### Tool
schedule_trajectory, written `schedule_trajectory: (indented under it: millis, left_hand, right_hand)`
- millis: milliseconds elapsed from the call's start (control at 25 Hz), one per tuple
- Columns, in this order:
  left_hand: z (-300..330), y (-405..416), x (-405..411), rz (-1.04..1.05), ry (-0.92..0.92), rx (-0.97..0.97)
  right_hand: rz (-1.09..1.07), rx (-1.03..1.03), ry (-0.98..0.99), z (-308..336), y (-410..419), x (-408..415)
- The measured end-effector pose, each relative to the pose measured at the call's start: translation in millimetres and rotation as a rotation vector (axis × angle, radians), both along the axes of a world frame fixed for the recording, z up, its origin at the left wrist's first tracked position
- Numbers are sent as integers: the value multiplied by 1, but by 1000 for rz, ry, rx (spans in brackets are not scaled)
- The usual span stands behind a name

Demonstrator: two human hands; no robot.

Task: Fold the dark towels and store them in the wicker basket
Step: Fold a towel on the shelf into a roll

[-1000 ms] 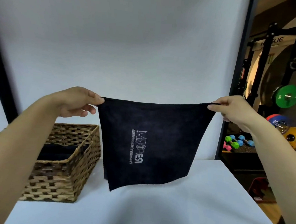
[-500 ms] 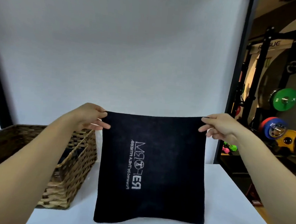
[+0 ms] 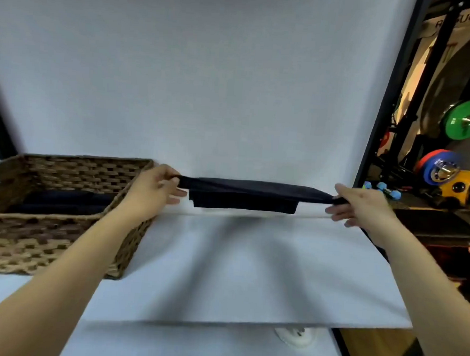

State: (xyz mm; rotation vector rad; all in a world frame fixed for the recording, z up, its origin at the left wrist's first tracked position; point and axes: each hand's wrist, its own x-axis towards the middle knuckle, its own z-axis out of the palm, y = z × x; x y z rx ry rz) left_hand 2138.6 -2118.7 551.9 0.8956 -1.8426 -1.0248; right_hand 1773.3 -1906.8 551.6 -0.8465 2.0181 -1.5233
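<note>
above the table (image 3: 250, 275), both hands pinch the dark towel (image 3: 249, 192) taut, stretched into a flat, near-horizontal band.

Towel (image 3: 243, 195) swung from hanging to horizontal.

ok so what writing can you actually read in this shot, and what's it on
"ROGUE", partly cut off and blurred, on the pale banner across the top of the black rack at the far right.
The dark towel stretched between the left hand and right hand shows no print from this angle.
No other readable text.
</note>
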Motion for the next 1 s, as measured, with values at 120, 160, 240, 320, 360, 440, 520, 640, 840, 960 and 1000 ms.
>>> schedule_trajectory:
  millis: [120,160,240,320,360,440,520,640,840,960,1000]
  left_hand:
    - [-109,31,31,-120,-242,-30]
    - [-135,37,41,-147,-331,-82]
    - [-166,44,54,-174,-398,-182]
    - [-172,49,56,-173,-350,-177]
    - [-173,51,57,-169,-324,-160]
    - [-177,58,58,-182,-281,-134]
    - [-179,64,62,-212,-254,-131]
    - [-173,66,58,-220,-206,-127]
    - [-152,74,29,-211,-126,-251]
    - [-147,78,15,-157,-65,-234]
    - [-146,78,14,-119,-42,-196]
  right_hand:
    - [45,330,2,-85,37,16]
    - [60,394,-9,-101,47,23]
    - [56,459,-20,-117,58,34]
    - [35,505,0,-118,59,39]
    - [39,544,21,-117,59,42]
    - [47,641,95,-117,60,45]
    - [17,691,137,-119,61,50]
    - [-151,624,333,-112,50,63]
    - [-32,20,663,-91,-36,147]
    - [308,-146,750,-113,-72,216]
    - [353,-162,719,-120,-74,231]
